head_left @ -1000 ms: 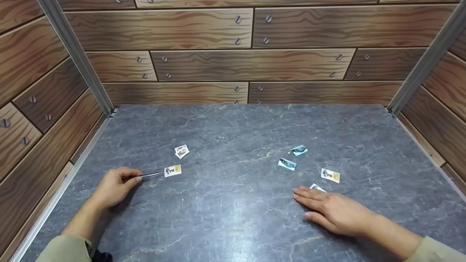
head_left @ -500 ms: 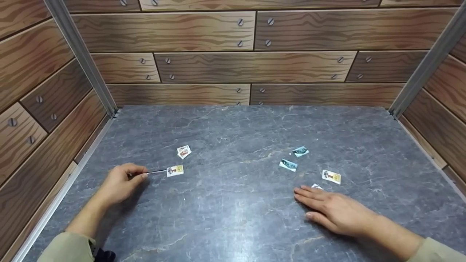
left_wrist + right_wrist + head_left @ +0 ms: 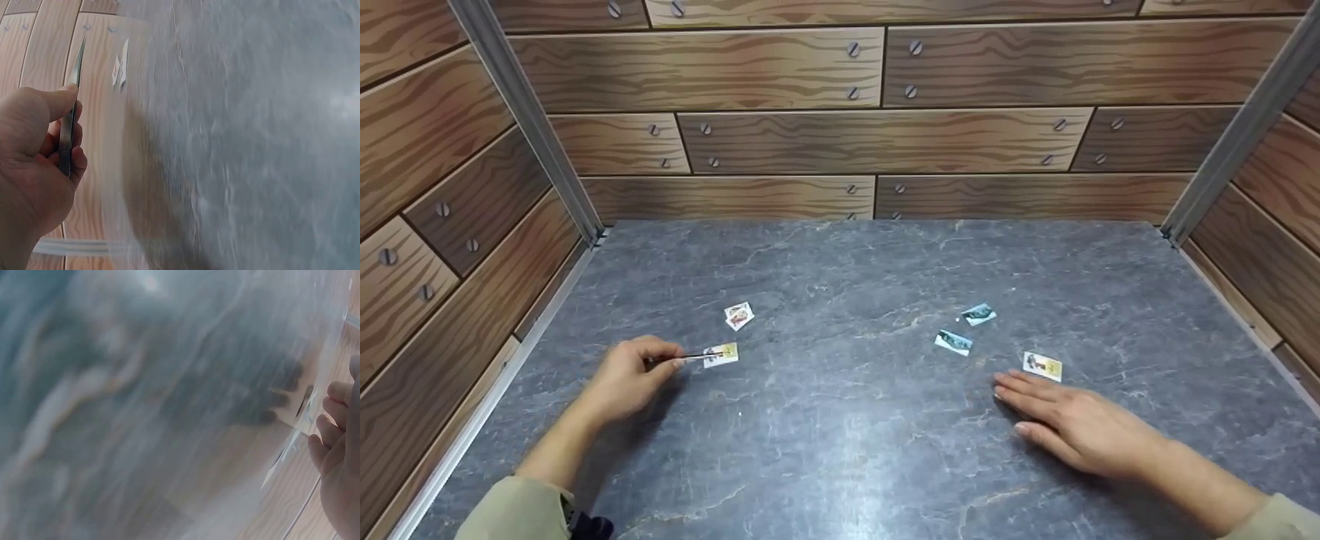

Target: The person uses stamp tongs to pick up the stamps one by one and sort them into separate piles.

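Observation:
My left hand pinches metal tweezers between thumb and fingers, their thin tips pointing away. In the head view the tips overlap a small yellow-and-white picture card on the table. Just behind it lie two reddish picture cards, one partly over the other. My right hand is stretched out low over the table, palm down and fingers straight, holding nothing. Its fingertips are close to a second yellow-and-white card.
Two teal picture cards lie apart, right of centre on the grey marbled tabletop. Tiny white specks dot the surface. Wood-patterned walls with metal corner posts enclose the back and sides.
My left hand has moved right, bringing the tweezer tips from the card's left edge to over it. My right hand has shifted right; the white-edged card at its fingers is now hidden.

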Available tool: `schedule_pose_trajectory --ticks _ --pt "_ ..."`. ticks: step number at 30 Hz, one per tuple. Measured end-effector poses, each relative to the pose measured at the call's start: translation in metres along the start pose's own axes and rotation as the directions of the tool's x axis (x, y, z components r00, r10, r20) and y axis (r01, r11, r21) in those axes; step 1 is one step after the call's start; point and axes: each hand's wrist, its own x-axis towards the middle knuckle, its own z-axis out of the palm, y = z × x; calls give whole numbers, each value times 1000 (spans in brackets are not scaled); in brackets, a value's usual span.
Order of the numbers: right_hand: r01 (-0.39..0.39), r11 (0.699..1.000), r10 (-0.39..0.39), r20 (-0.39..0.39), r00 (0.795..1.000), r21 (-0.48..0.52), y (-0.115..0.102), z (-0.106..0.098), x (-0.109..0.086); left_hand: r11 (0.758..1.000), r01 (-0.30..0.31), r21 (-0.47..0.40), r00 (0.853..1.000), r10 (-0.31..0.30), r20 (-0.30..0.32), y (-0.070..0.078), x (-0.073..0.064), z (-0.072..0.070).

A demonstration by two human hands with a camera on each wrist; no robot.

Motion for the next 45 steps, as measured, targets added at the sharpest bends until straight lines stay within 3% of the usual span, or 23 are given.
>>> schedule_pose_trajectory --ticks 17,24,37,45 --pt "-155 987 154 -11 988 -37 28 -7 -35 997 -62 -51 997 64 39 22 12 22" --pt "-139 989 140 9 990 -49 25 -10 -40 992 -111 -66 992 114 45 27 16 31" --pt "-100 994 102 63 993 -35 17 -10 -37 992 -114 -56 991 117 59 29 17 36" --pt "-107 994 109 68 992 -28 16 -9 -37 984 -145 -100 983 154 97 43 25 48"
